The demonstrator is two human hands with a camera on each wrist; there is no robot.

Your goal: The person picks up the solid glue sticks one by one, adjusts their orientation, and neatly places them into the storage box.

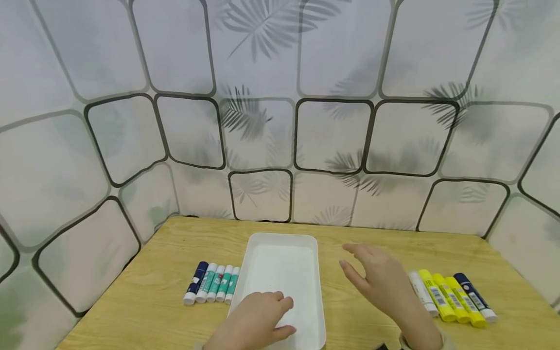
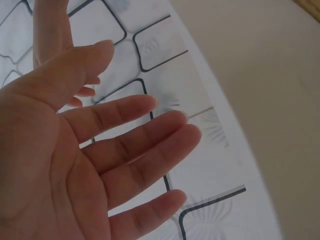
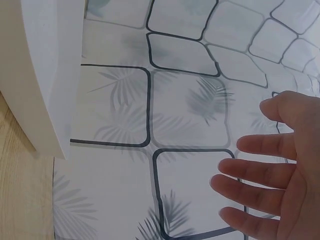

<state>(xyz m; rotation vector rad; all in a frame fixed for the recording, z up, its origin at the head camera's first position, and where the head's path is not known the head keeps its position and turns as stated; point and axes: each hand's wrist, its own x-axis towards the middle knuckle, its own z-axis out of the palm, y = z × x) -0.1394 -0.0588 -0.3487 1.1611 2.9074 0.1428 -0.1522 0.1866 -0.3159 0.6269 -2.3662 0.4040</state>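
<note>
A white rectangular tray [image 1: 284,267] lies on the table with nothing in it. Over its near left part is my left hand [image 1: 258,316], fingers loosely extended and thumb apart; in the left wrist view the palm of this left hand [image 2: 75,165] is bare. My right hand [image 1: 380,282] hovers to the right of the tray, thumb and fingers spread. The right wrist view shows the same right hand [image 3: 275,175] holding nothing, with the white tray wall [image 3: 35,75] at the left.
Left of the tray, several glue sticks [image 1: 216,283] with green-and-white or navy bodies lie side by side. At the right lies a second row of yellow, white and navy glue sticks [image 1: 452,297]. A patterned curtain [image 1: 262,194] stands behind the wooden table [image 1: 144,291].
</note>
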